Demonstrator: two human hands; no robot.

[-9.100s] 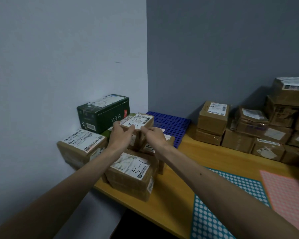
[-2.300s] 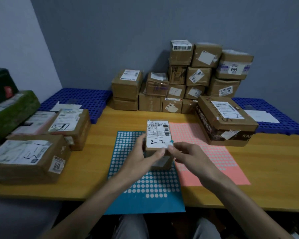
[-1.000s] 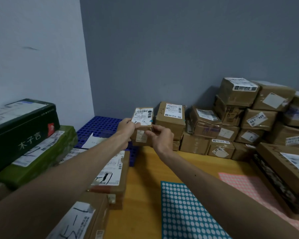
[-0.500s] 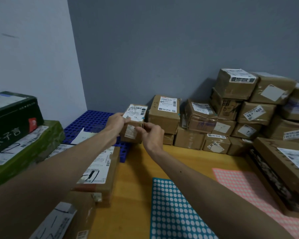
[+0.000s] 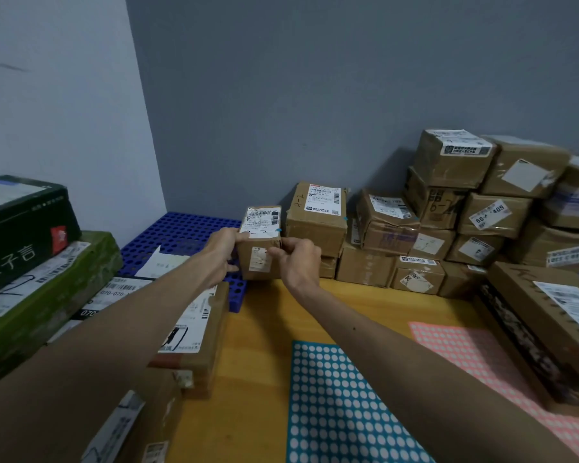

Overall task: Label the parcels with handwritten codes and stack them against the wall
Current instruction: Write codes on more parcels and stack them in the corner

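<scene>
Toward 12 o'clock on bench (image 5: 271, 329): small parcel (image 5: 259, 248) upright, white label on top with handwritten marks, just beside taller parcel (image 5: 318, 218) at its 3 o'clock.
Left hand (image 5: 223, 253): grip clamped on the small parcel's 9 o'clock side, fingers curled.
Right hand (image 5: 298, 262): grip pinching its 3 o'clock near edge.
Parcel base: at edge of blue pallet (image 5: 181, 232); resting or lifted, cannot tell.
Parcel stack (image 5: 465, 212): 2 o'clock, against grey wall.
Teal sheet (image 5: 331, 412): 6 o'clock, flat on bench.

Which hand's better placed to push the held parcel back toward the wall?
Likely right: the right hand grips the small parcel at its near face; the left hand holds its left side.
</scene>
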